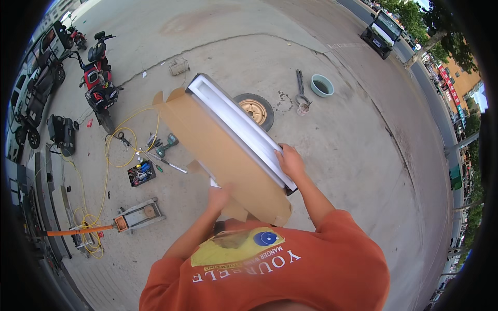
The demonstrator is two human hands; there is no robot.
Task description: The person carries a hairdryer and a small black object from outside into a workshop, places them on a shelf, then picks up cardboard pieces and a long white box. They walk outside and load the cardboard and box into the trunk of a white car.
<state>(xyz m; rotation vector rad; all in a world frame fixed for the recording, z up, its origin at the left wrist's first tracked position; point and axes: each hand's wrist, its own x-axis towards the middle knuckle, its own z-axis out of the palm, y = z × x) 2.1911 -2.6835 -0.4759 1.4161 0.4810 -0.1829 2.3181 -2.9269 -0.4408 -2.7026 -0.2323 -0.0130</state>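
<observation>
1. The long box [241,135] is held in front of the body, its white-lined hollow turned upward; its long axis is slanted from far left to near right.
2. A brown cardboard panel [223,155] is set along the box's left side, running the same way; whether the two are joined cannot be told.
3. The right edge, close to the box's near end, is gripped by the right hand [291,161], with the thumb laid over the rim.
4. The panel's left edge, toward its near end, is touched by the left hand [220,196]; its fingers are blurred, so how far they are closed cannot be told.
5. The white hollow is therefore reached more nearly by the right hand; the panel is lodged between it and the left.
6. Counted on the ground: one wheel [253,110] and one basin [313,83] are seen beyond the box; one drill [167,145], one tool tray [145,182] and one floor jack [140,213] are seen to the left.
7. One red scooter [95,78] is parked far left.
</observation>
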